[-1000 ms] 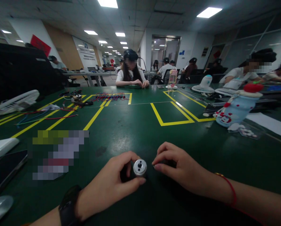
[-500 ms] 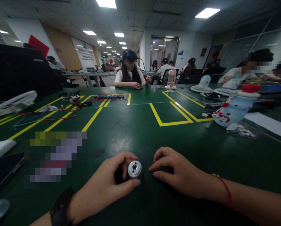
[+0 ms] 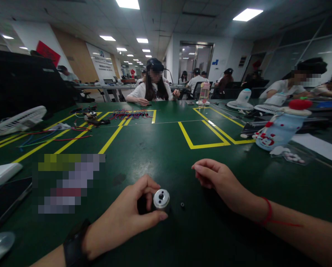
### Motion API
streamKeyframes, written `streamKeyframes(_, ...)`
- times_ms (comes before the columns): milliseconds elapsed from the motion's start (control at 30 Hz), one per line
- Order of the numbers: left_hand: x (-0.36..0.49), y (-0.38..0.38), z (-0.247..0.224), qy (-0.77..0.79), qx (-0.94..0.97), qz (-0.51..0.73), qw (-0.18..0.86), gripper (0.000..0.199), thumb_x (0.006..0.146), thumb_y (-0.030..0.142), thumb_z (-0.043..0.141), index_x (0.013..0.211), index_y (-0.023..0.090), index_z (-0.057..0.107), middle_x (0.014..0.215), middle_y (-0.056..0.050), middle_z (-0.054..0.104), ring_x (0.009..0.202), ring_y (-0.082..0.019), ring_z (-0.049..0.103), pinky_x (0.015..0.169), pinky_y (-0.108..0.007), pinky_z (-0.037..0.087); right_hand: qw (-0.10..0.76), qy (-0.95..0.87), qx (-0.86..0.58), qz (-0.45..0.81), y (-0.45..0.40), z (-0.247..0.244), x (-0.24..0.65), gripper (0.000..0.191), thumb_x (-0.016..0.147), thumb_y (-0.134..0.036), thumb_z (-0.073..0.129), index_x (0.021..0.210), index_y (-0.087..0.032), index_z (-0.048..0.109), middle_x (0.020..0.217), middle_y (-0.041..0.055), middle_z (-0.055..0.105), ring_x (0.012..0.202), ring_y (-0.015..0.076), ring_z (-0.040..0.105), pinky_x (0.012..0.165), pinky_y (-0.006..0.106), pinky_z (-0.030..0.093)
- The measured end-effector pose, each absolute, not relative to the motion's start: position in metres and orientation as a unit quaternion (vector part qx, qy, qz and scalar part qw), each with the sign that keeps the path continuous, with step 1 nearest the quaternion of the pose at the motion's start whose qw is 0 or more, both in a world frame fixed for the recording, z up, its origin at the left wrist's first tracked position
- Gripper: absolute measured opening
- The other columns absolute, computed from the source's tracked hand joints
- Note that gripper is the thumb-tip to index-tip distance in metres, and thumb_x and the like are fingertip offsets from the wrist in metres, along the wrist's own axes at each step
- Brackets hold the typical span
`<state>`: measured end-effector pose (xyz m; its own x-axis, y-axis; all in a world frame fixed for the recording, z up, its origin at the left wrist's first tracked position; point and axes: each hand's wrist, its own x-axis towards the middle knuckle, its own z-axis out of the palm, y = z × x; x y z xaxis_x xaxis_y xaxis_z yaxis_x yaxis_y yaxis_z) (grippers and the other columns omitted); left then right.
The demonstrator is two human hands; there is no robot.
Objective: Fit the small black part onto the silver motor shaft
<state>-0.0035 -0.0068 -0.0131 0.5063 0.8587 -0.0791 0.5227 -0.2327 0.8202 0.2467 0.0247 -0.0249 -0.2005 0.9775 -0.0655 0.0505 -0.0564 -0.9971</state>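
My left hand (image 3: 139, 207) is wrapped round a silver metal cylinder (image 3: 162, 200), which stands upright on the green table (image 3: 143, 148). Its top face shows a dark centre and small dark holes. Just right of the cylinder lies a small dark ring-like part (image 3: 182, 204). My right hand (image 3: 214, 178) is raised beyond and to the right of that part, its fingers pressed together; whether anything small is between the fingertips cannot be made out.
Coloured wires (image 3: 131, 114) lie at the far left among yellow tape lines. A blue bottle (image 3: 279, 128) stands at the right beside a small plastic bag (image 3: 291, 157). A phone-like dark slab (image 3: 10, 204) rests at the left edge. A person (image 3: 155, 85) sits across the table.
My right hand has moved up and to the right, away from the small dark part, which now shows fully on the table. My left hand keeps its hold on the cylinder.
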Motion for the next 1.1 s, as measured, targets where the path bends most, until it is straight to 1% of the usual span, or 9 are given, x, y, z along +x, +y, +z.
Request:
streamKeyframes(133,-0.006,-0.005,-0.018,0.456,0.775,0.194,0.391,0.025,0.081,0.034,0.067,0.096,0.019,0.054,0.089,-0.001,0.064,0.079,-0.018,0.058,0.066,-0.028,0.043,0.45,-0.475,-0.46,0.6,0.034,-0.03,0.252,0.026,0.087,-0.043,0.056,0.09,-0.017,0.058,0.072,-0.0018,0.052,0.057,0.0093,0.047,0.049,0.022,0.032)
streamKeyframes(267,-0.009,-0.004,-0.024,0.439,0.793,0.207,0.369,0.021,0.082,0.036,0.066,0.087,0.019,0.055,0.09,-0.001,0.062,0.08,-0.018,0.057,0.069,-0.029,0.044,0.439,-0.521,-0.462,0.568,0.035,-0.033,0.254,0.032,0.091,-0.045,0.046,0.079,-0.017,0.053,0.07,-0.0007,0.051,0.059,0.0113,0.047,0.051,0.025,0.036)
streamKeyframes(400,-0.01,-0.003,-0.024,0.41,0.805,0.247,0.349,0.017,0.08,0.028,0.069,0.082,0.02,0.054,0.116,-0.003,0.056,0.107,-0.022,0.053,0.086,-0.032,0.042,0.338,-0.714,-0.42,0.447,0.021,-0.029,0.249,0.01,0.082,-0.023,0.059,0.09,-0.019,0.053,0.074,-0.0017,0.052,0.064,0.0126,0.047,0.057,0.026,0.039)
streamKeyframes(467,-0.009,-0.002,-0.022,0.416,0.806,0.25,0.339,0.019,0.078,0.026,0.071,0.08,0.02,0.054,0.122,-0.004,0.052,0.116,-0.024,0.047,0.091,-0.034,0.041,0.266,-0.814,-0.377,0.354,0.012,-0.025,0.246,0.024,0.073,-0.013,0.063,0.095,-0.019,0.057,0.089,0.0016,0.055,0.077,0.0154,0.05,0.068,0.029,0.042)
streamKeyframes(533,-0.009,-0.002,-0.02,0.418,0.806,0.249,0.337,0.019,0.077,0.026,0.072,0.079,0.02,0.054,0.124,-0.005,0.05,0.12,-0.025,0.045,0.092,-0.036,0.04,0.226,-0.864,-0.348,0.286,0.006,-0.023,0.242,0.031,0.069,-0.015,0.069,0.099,-0.019,0.061,0.1,0.0041,0.055,0.092,0.0197,0.05,0.082,0.035,0.041)
streamKeyframes(633,-0.008,-0.002,-0.019,0.419,0.806,0.246,0.338,0.018,0.078,0.025,0.072,0.079,0.02,0.055,0.124,-0.005,0.049,0.121,-0.025,0.044,0.092,-0.036,0.041,0.198,-0.883,-0.348,0.245,0.006,-0.024,0.24,0.016,0.077,-0.023,0.067,0.094,-0.021,0.066,0.101,0.0044,0.055,0.093,0.02,0.051,0.083,0.036,0.041)
streamKeyframes(767,-0.007,-0.003,-0.02,0.411,0.808,0.24,0.346,0.017,0.079,0.027,0.072,0.082,0.02,0.057,0.123,-0.004,0.05,0.117,-0.024,0.047,0.091,-0.034,0.042,0.261,-0.861,-0.341,0.272,0.01,-0.026,0.236,0.01,0.083,-0.02,0.063,0.093,-0.019,0.065,0.098,0.0034,0.055,0.09,0.016,0.053,0.079,0.03,0.043)
streamKeyframes(900,0.0,-0.006,-0.024,0.393,0.816,0.242,0.348,0.019,0.08,0.033,0.07,0.089,0.022,0.058,0.12,-0.002,0.053,0.1,-0.02,0.054,0.083,-0.032,0.044,0.364,-0.829,-0.303,0.298,0.005,-0.015,0.225,0.012,0.088,-0.016,0.058,0.1,-0.018,0.06,0.094,0.0018,0.057,0.087,0.0127,0.054,0.077,0.026,0.043)
streamKeyframes(1100,0.011,-0.009,-0.024,0.383,0.825,0.24,0.34,0.019,0.08,0.031,0.071,0.093,0.024,0.058,0.113,0.002,0.058,0.094,-0.018,0.055,0.082,-0.031,0.041,0.312,-0.84,-0.297,0.331,-0.007,0.003,0.215,0.009,0.086,-0.014,0.06,0.094,-0.019,0.062,0.091,-0.0006,0.058,0.084,0.0104,0.055,0.075,0.022,0.043)
